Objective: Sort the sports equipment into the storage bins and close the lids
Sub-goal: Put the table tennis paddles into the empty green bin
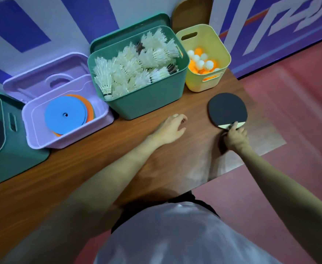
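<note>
Surface [103,168]: brown wood, carrying a row of bins along the wall.
Green bin [137,96]: the landmark, mid-row, heaped with white shuttlecocks [133,69], its lid propped behind.
Purple bin [65,128]: just left of the green bin, holding flat discs [66,115], blue on top.
Yellow bin [204,77]: just right of it, with ping-pong balls [202,61].
Paddle [227,109]: flat, right of the green bin's front.
Right hand [236,137]: grip pinching the paddle's handle.
Left hand [172,127]: before the green bin, grip loosely curled, holding nothing.
</note>
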The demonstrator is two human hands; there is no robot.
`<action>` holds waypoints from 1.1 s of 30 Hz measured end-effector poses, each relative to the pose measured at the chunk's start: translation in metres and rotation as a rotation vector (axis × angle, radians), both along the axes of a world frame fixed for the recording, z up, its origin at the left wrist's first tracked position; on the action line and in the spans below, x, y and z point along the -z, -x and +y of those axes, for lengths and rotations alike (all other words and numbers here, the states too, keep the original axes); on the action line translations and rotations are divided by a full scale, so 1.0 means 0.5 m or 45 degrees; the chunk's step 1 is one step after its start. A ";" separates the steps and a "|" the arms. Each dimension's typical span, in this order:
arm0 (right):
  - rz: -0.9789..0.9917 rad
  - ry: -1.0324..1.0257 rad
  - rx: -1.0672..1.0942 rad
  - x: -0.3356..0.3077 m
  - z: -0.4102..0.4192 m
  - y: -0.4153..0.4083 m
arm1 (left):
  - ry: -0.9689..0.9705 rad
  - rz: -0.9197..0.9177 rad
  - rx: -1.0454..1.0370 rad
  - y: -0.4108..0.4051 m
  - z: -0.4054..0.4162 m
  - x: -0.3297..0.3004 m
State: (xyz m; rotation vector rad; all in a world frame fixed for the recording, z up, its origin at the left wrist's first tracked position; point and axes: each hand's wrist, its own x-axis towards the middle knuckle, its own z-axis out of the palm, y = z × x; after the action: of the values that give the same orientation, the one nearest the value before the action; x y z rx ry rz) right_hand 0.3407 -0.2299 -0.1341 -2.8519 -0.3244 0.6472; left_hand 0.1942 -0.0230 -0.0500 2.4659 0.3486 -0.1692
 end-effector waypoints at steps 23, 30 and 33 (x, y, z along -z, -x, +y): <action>0.285 -0.695 -0.618 -0.154 0.133 0.205 | 0.645 0.140 -1.013 0.133 0.041 -0.002; 0.242 -0.844 -1.013 -0.210 0.255 0.335 | 1.177 -0.537 -1.647 0.296 0.061 -0.062; 0.217 -0.926 -1.122 -0.224 0.314 0.404 | 1.156 -0.752 -1.761 0.377 0.097 -0.085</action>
State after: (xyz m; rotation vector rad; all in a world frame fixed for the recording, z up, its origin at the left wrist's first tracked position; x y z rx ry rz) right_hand 0.1385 -0.0730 -0.0218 -1.8555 -1.4649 0.6918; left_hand 0.0058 0.0256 -0.0076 0.9277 1.2381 0.7752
